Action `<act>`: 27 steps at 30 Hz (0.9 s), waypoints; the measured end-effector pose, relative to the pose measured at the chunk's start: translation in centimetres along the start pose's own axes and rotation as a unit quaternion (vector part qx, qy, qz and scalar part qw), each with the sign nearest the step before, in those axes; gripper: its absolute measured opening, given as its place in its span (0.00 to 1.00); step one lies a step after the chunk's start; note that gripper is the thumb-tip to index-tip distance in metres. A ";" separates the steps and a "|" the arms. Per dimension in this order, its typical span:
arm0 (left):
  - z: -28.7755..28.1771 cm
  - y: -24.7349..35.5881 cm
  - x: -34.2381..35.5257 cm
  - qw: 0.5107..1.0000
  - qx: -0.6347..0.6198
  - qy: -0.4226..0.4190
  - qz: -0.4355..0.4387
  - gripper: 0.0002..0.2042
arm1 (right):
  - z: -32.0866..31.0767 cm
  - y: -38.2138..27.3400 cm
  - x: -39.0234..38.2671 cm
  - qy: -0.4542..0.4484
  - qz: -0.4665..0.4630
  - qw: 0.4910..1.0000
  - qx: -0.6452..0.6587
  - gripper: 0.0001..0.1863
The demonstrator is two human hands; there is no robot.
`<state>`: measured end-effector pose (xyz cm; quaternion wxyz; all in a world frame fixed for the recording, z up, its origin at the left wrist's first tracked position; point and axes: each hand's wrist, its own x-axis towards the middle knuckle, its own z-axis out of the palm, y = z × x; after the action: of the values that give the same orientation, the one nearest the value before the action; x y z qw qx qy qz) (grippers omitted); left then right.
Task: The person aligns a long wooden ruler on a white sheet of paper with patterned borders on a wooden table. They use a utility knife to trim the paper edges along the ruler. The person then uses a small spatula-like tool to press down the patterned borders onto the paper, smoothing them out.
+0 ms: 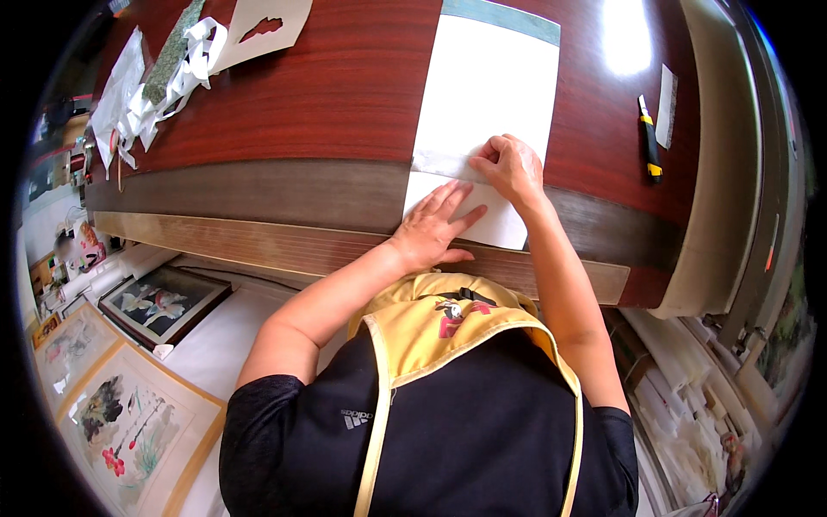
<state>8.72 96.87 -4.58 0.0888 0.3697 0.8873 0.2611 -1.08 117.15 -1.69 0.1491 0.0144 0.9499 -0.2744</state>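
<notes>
A long white sheet of paper [487,95], with a grey-green band across its far end, lies on the red-brown table and reaches its near edge. Across the sheet runs a thin, pale, slightly see-through strip of paper [438,164]. My left hand [431,231] rests flat on the near part of the sheet, just below the strip, its fingers spread. At the strip's right part, my right hand [512,169] is closed in a pinch on it, thumb against the forefinger. Those fingertips hide the strip's right end.
To the right on the table [345,95] lie a yellow-and-black utility knife [649,142], blade out, and a narrow pale strip [666,105]. Crumpled white paper strips [185,73] and a sheet with a ragged hole [277,19] are at the far left. Paintings [129,431] lie below left.
</notes>
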 end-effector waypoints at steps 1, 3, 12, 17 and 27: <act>-0.8 0.2 0.3 1.000 0.006 0.007 -0.011 0.49 | 0.0 0.0 -0.1 0.006 -0.006 1.000 -0.004 0.13; -1.4 0.0 0.3 0.999 0.021 0.015 -0.039 0.51 | -0.2 0.0 -0.1 -0.006 0.008 1.000 0.008 0.12; -2.5 -2.8 -2.4 0.989 0.080 0.019 -0.125 0.58 | -0.4 0.4 0.0 -0.018 0.003 1.000 0.021 0.11; -2.9 -2.3 -2.3 0.975 0.091 0.073 -0.189 0.54 | -0.7 0.2 -0.2 -0.024 0.014 0.999 0.026 0.12; 0.2 -0.4 2.3 0.995 0.061 -0.082 0.007 0.51 | -3.2 4.5 -1.2 0.008 0.001 0.999 0.046 0.13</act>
<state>6.93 98.34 -4.86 0.1367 0.4009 0.8886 0.1761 -0.29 122.73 -1.10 0.1413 0.0244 0.9372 -0.3179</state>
